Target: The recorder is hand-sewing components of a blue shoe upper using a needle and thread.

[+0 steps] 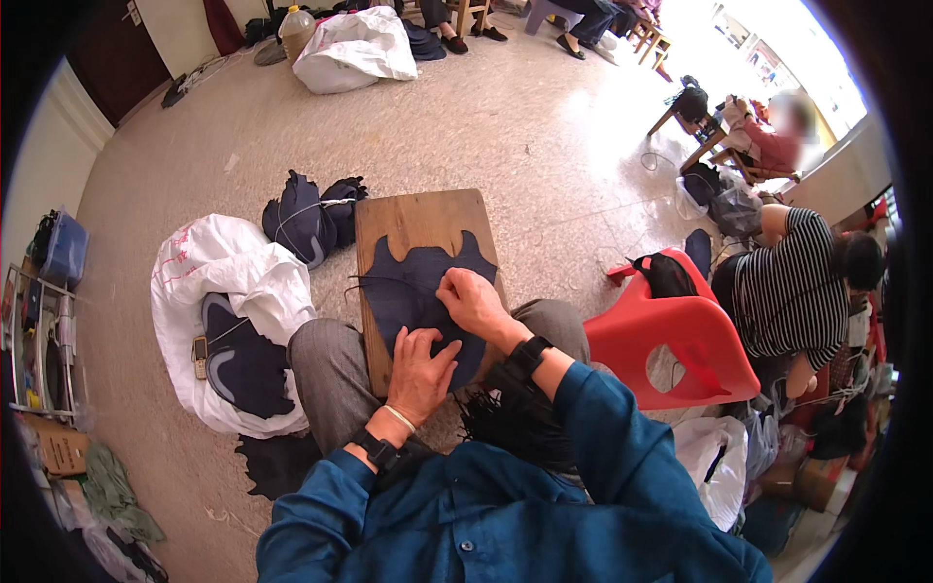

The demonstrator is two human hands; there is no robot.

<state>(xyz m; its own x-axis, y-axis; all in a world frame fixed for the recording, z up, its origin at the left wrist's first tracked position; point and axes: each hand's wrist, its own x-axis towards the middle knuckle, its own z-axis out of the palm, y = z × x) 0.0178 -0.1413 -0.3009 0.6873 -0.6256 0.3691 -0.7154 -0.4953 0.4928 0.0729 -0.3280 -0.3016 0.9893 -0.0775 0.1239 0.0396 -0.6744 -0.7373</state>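
A dark navy, irregularly cut piece of material (398,291) lies across a wooden stool top (418,212) between my knees. My left hand (420,374) rests on its near left part, fingers stretched out and touching the surface. Over the middle of the piece, my right hand (473,303) has its thumb and fingertips pinched together. What sits in that pinch is too small to make out. A thin dark strand (362,283) runs across the piece toward the right fingertips and sticks out past the left edge.
Left of my knee, a white sack (185,291) holds more dark pieces (255,364) and a small phone (200,358). A tied dark bundle (301,219) lies behind it. At right are a red plastic chair (671,340) and a person in stripes (792,282). Others sit farther off.
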